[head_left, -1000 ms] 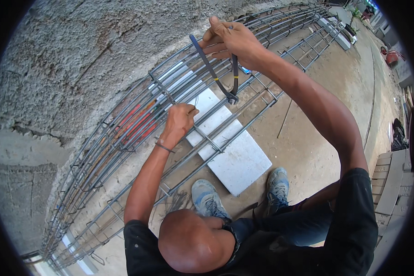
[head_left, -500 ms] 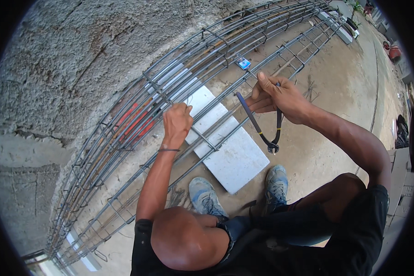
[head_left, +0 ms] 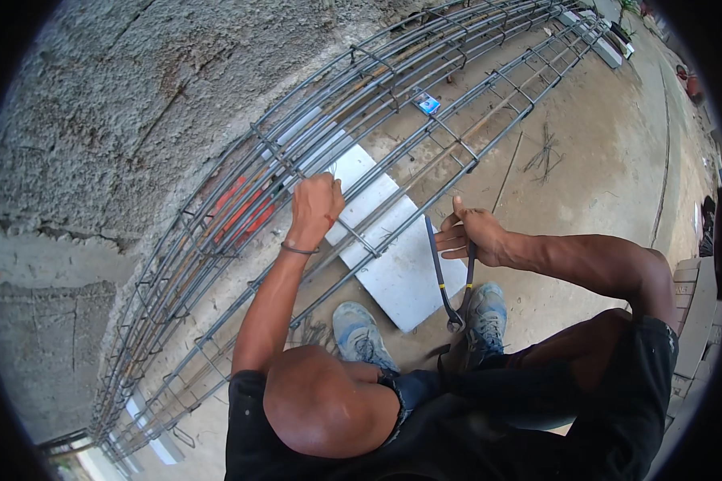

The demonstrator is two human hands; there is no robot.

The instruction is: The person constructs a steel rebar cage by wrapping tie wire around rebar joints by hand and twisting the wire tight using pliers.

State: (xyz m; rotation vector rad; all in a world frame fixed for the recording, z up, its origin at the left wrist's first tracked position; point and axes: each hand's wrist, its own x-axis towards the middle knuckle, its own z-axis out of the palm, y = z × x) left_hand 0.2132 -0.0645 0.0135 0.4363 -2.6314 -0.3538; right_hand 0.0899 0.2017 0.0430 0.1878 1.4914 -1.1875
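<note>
A long cage of steel reinforcing bars (head_left: 375, 252) with wire-like square stirrups runs from lower left to upper right. Over its middle, my left hand (head_left: 316, 210) is closed in a fist beside a stirrup, and a few thin strands of tie wire (head_left: 334, 170) poke out at its fingers. My right hand (head_left: 483, 236) holds end-cutting pincers (head_left: 440, 276) by their dark handles with yellow bands. The handles are spread apart and the jaws hang down, close to my right shoe. Some fingers stretch between the handles, off the bars.
A pale slab (head_left: 405, 301) lies beneath the cage, between my shoes. A rough concrete wall (head_left: 136, 104) rises at left. Behind the bars is a red object (head_left: 245, 210). A blue packet (head_left: 427, 103) and loose wires (head_left: 544, 154) lie farther off. Grey blocks (head_left: 690, 321) stand at right.
My right hand has come down toward me with the pincers, away from the bars. The pincer handles are closer together. My left hand has barely moved.
</note>
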